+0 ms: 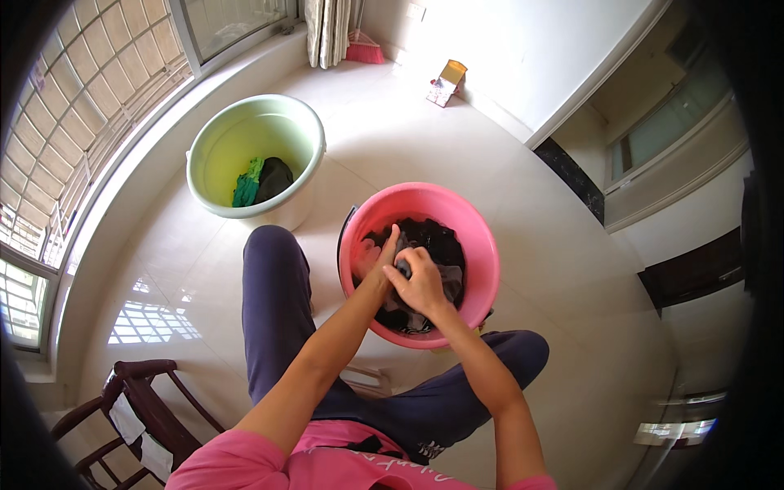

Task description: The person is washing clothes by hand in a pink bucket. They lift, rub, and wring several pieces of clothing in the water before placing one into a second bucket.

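A pink plastic bucket (484,251) stands between my bent knees, holding dark wet clothes (438,239) in water. Over it my two hands meet. My right hand (425,288) is curled around a bunched piece of dark cloth (403,267). Against the same cloth is my left hand (387,260), its thumb side up and its fingers mostly hidden behind the fabric. Greyish, thin-looking fabric (452,278) lies among the black pieces, to the right of my hands. The lower ends of the clothes are sunk in the bucket.
A pale green bucket (315,147) with green cloth (248,184) and dark cloth (274,179) inside stands ahead-left. A dark wooden chair (147,404) is at lower left. Near the wall are an open box (449,84) and a pink broom (365,50). A low stool (367,380) shows below me.
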A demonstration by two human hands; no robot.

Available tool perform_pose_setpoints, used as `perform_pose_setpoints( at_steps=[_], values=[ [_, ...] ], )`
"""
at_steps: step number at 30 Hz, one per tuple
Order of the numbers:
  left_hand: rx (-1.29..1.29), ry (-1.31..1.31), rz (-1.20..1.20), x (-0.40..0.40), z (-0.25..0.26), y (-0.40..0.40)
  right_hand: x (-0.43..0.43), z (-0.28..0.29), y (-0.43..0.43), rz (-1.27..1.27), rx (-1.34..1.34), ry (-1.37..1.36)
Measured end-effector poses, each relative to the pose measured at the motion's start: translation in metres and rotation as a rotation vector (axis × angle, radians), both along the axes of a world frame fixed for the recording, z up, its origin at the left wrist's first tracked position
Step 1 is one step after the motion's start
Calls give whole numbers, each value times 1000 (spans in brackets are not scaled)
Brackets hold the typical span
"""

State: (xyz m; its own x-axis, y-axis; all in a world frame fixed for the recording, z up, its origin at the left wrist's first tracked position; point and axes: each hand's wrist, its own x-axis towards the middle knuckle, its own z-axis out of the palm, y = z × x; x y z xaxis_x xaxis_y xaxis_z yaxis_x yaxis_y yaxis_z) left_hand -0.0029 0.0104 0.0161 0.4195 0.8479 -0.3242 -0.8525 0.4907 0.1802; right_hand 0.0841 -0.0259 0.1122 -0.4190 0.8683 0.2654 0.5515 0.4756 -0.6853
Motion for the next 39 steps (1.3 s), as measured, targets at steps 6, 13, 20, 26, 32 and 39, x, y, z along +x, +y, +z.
perform_pose_setpoints(
  at_steps=[6,13,20,26,32,39],
  values=[
    [-143,229,121,23,1,-3,3,-27,9,-84,305,-201],
    [-153,321,113,18,25,-12,12,-27,31,-256,68,-71],
    [18,279,105,4,13,-10,-6,-8,-4,-77,229,-66],
    [-2,578,49,3,81,-27,20,-15,34,-213,178,-28],
    [803,1279,-363,-44,121,-14,36,39,52,-98,-255,202],
    [766,1071,-464,-47,128,9,37,55,69,182,-368,210]
  ],
)
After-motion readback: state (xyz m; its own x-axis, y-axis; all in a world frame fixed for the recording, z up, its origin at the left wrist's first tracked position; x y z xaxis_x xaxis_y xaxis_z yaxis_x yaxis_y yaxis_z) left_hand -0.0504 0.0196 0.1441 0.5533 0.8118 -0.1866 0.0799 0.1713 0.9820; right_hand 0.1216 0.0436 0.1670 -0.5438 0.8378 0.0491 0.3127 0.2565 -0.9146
